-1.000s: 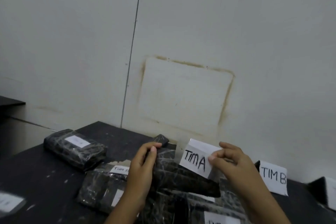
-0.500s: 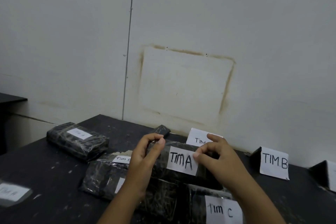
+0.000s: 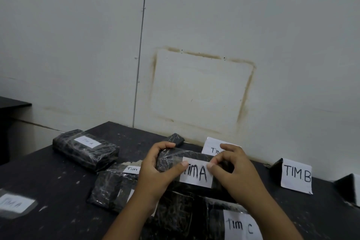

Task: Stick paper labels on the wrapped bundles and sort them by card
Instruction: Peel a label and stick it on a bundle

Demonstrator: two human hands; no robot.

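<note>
As left hand (image 3: 157, 170) grips the wrapped bundle (image 3: 169, 157), thumb presses its TIM A label (image 3: 197, 176). Right hand (image 3: 234, 173) fingers (image 3: 222, 159) pinch the label's edge.

Left label (image 3: 15, 203) blurred, rear card (image 3: 211, 147) half hidden

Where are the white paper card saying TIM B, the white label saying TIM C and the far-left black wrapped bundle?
White paper TIM B card (image 3: 296, 176): head view, its lettering.
White TIM C label (image 3: 240, 225): head view, its lettering.
Far-left black wrapped bundle (image 3: 87, 151): head view, its top wrap.
</note>
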